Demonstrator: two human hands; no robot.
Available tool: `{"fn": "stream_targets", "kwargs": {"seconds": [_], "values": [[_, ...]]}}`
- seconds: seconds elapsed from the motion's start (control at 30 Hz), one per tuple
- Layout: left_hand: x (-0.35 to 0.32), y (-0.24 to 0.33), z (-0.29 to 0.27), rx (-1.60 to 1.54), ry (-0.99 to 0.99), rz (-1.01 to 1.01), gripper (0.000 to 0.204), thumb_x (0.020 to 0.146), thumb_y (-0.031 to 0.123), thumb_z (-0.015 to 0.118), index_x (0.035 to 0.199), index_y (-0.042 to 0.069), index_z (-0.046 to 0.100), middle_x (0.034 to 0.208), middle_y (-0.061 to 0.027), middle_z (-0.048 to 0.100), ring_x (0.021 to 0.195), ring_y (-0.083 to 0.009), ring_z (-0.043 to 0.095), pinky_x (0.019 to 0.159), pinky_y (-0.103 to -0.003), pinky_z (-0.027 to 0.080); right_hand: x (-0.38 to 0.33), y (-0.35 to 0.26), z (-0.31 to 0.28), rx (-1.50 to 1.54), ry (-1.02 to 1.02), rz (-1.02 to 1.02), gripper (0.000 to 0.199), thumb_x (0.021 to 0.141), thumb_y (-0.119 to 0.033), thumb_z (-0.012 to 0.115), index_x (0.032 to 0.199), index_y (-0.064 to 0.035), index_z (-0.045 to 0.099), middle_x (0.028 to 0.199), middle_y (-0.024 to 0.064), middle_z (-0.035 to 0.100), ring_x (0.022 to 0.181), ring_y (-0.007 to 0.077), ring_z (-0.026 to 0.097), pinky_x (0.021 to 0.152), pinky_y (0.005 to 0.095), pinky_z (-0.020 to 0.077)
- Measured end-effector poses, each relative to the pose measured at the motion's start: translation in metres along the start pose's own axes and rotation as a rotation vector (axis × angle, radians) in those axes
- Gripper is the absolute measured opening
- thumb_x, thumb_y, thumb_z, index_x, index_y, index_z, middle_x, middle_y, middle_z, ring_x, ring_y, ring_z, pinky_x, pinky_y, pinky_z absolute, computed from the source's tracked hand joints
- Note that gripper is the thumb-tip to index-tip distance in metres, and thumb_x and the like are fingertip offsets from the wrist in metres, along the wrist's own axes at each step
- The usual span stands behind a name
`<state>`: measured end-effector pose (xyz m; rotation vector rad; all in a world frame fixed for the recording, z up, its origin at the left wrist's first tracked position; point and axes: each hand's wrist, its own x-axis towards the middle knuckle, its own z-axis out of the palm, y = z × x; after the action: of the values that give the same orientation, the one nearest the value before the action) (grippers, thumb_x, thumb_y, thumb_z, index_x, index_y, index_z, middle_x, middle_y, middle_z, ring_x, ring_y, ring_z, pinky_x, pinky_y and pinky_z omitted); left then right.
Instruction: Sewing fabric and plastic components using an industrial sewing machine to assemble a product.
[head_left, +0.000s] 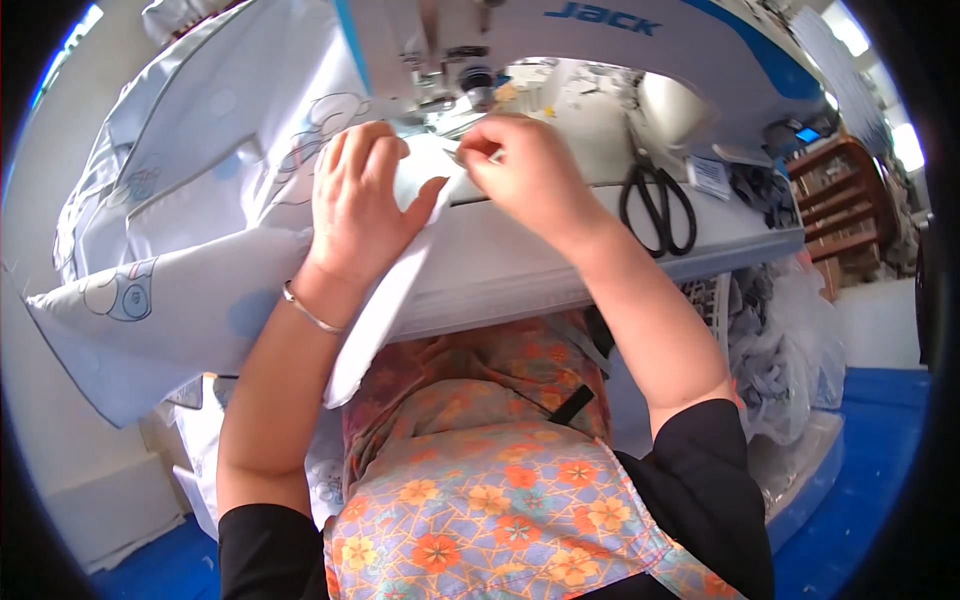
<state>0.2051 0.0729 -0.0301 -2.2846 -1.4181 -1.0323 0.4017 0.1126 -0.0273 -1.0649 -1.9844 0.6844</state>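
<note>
White cloth printed with blue and grey cartoon figures (pixel 180 275) spreads over the left of the sewing table. A narrow plain white strip (pixel 375 320) runs from below the sewing machine's presser foot (pixel 440 100) and hangs over the table's front edge. My left hand (pixel 362 195) rests on the cloth left of the foot, its thumb apart from the bent fingers and lying over the strip. Just right of the foot, my right hand (pixel 525 165) is closed, thumb and fingertips pinching the strip's edge. What lies under my left fingers is hidden.
The white and blue sewing machine (pixel 540 35) arches across the back. Black-handled scissors (pixel 646 170) lie right of my right hand, beside a small white packet (pixel 708 176). Scraps (pixel 765 190) sit at the table's right end; a clear plastic bag (pixel 800 330) hangs below. A wooden chair (pixel 845 195) stands farther right.
</note>
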Motion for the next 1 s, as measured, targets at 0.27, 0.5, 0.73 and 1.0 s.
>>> {"fn": "stream_targets", "kwargs": {"seconds": [0.27, 0.5, 0.73, 1.0], "values": [[-0.010, -0.010, 0.010, -0.091, -0.232, 0.004, 0.015, 0.082, 0.008, 0.055, 0.094, 0.003, 0.063, 0.101, -0.0138, 0.068, 0.100, -0.0301, 0.065, 0.088, -0.041, 0.052, -0.002, 0.018, 0.035, -0.029, -0.018, -0.261, 0.020, 0.086, 0.002, 0.060, 0.103, -0.0001, 0.071, 0.100, 0.0145, 0.068, 0.090, 0.0321, 0.066, 0.081, 0.0372, 0.0530], [-0.008, -0.012, 0.010, -0.057, -0.280, -0.007, 0.016, 0.084, 0.011, 0.054, 0.089, 0.002, 0.066, 0.096, -0.0117, 0.066, 0.099, -0.0299, 0.065, 0.086, -0.039, 0.053, -0.003, 0.017, 0.026, -0.220, -0.024, -0.393, 0.018, 0.082, 0.004, 0.064, 0.098, -0.0008, 0.069, 0.099, 0.0123, 0.067, 0.090, 0.0310, 0.065, 0.079, 0.0363, 0.0540], [-0.009, -0.012, 0.019, -0.124, -0.239, 0.024, 0.022, 0.087, 0.012, 0.052, 0.100, 0.002, 0.066, 0.109, -0.0136, 0.067, 0.105, -0.0318, 0.063, 0.091, -0.040, 0.052, -0.007, 0.018, 0.026, -0.210, 0.037, -0.416, 0.024, 0.080, 0.005, 0.064, 0.101, -0.0019, 0.070, 0.102, 0.0110, 0.069, 0.092, 0.0299, 0.064, 0.081, 0.0379, 0.0540], [-0.005, -0.015, 0.014, -0.139, -0.230, 0.124, 0.020, 0.082, 0.007, 0.058, 0.100, 0.002, 0.065, 0.110, -0.0127, 0.065, 0.103, -0.0329, 0.063, 0.089, -0.042, 0.052, -0.008, 0.021, 0.023, -0.417, -0.077, -0.422, 0.031, 0.079, 0.002, 0.061, 0.108, -0.0013, 0.070, 0.111, 0.0076, 0.069, 0.098, 0.0269, 0.063, 0.089, 0.0366, 0.0525]]}}
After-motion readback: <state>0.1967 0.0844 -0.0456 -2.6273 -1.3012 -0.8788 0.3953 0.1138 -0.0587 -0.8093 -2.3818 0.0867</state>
